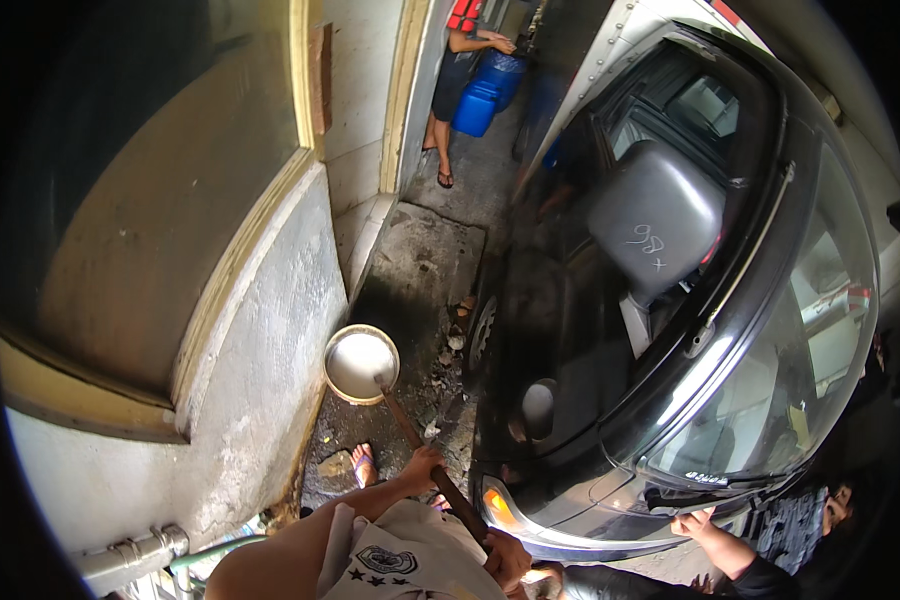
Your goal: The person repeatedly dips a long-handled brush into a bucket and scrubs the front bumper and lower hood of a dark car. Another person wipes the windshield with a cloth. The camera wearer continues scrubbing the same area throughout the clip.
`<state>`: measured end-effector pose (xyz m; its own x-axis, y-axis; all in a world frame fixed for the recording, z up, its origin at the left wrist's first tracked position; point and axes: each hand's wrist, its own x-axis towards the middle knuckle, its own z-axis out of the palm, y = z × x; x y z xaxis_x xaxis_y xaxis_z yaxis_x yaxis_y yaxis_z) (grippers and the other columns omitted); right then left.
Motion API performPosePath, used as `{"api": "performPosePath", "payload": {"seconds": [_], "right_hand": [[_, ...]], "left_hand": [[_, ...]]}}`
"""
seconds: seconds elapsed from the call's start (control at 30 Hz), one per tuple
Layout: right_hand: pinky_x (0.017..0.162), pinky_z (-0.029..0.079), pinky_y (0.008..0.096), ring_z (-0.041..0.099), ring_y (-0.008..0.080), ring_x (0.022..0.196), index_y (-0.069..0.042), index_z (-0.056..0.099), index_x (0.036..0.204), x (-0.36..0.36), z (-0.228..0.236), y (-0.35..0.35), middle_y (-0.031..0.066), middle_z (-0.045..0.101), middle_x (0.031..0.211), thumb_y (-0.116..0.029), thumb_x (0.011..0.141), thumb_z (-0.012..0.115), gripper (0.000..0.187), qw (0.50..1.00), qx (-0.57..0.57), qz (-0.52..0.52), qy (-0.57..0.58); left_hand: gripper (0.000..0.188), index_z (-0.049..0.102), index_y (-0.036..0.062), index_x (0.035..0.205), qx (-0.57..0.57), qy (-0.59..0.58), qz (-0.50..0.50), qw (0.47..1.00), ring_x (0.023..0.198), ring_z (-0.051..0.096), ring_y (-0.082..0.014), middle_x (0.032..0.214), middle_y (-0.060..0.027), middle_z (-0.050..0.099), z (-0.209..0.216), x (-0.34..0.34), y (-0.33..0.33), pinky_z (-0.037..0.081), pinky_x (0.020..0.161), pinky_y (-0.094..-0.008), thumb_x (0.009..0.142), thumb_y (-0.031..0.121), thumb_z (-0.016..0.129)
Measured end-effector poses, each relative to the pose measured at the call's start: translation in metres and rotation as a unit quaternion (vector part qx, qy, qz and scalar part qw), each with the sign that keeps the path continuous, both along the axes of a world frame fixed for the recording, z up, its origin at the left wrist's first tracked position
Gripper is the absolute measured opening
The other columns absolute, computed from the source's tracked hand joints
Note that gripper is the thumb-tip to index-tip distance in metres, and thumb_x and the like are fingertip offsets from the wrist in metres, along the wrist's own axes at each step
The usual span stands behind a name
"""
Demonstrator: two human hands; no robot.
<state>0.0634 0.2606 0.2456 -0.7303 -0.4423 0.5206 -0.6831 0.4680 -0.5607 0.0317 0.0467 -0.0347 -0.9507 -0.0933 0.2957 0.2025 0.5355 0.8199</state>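
A long brown wooden pole (403, 420) slants from my body down into a round bucket (331, 390) on the ground ahead. The bucket, with a pale yellowish rim, holds a whitish, cloudy liquid (362, 362). The pole's far end dips into this liquid at the near right side, so whatever is on that end is hidden. My left hand (425, 470) is closed around the pole's middle. Closer to my body, my right hand (507, 558) wraps the pole near its upper end.
A black vehicle (560, 470) with a big side mirror (660, 215) stands close on the right. A wall (260, 330) runs along the left. Ahead, a person holds a blue container (477, 108). Another person's hand (692, 522) touches the vehicle's front. Rubble (456, 340) lies beside the bucket.
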Motion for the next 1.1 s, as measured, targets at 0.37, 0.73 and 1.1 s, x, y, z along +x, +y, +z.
{"api": "performPosePath", "payload": {"seconds": [0.37, 0.73, 1.1], "right_hand": [[0.062, 0.056, 0.0319, 0.068, 0.0188, 0.062, 0.006, 0.065, 0.113, -0.103, 0.119, -0.039, 0.0108, 0.068, 0.067, -0.011, 0.104, 0.043, 0.029, 0.999, -0.047, -0.022, 0.01], [0.062, 0.057, 0.032, 0.073, 0.0211, 0.065, -0.001, 0.069, 0.096, -0.11, 0.084, -0.148, 0.0089, 0.075, 0.08, -0.006, 0.095, 0.052, 0.018, 0.981, -0.05, 0.186, 0.031], [0.077, 0.054, 0.0357, 0.069, 0.0268, 0.082, 0.004, 0.065, 0.105, -0.002, 0.004, 0.038, 0.0182, 0.071, 0.095, -0.007, 0.101, 0.043, 0.025, 0.983, -0.057, -0.132, -0.116]], "left_hand": [[0.038, 0.068, 0.0091, 0.096, -0.038, -0.036, -0.111, 0.992, 0.087, 0.066, -0.038, 0.087, -0.0155, 0.068, 0.12, -0.089, -0.033, 0.052, 0.079, -0.0471, 0.068, 0.031, 0.078], [0.008, 0.063, 0.003, 0.078, 0.111, -0.004, 0.051, 0.993, 0.076, 0.063, -0.0397, 0.076, -0.0192, 0.063, 0.085, -0.046, -0.089, 0.049, 0.067, -0.0461, 0.071, 0.005, 0.06], [0.026, 0.07, 0.0084, 0.09, -0.116, -0.142, -0.182, 0.966, 0.091, 0.067, -0.0379, 0.087, -0.0175, 0.069, 0.034, -0.036, 0.023, 0.054, 0.083, -0.0472, 0.068, 0.021, 0.074]]}}
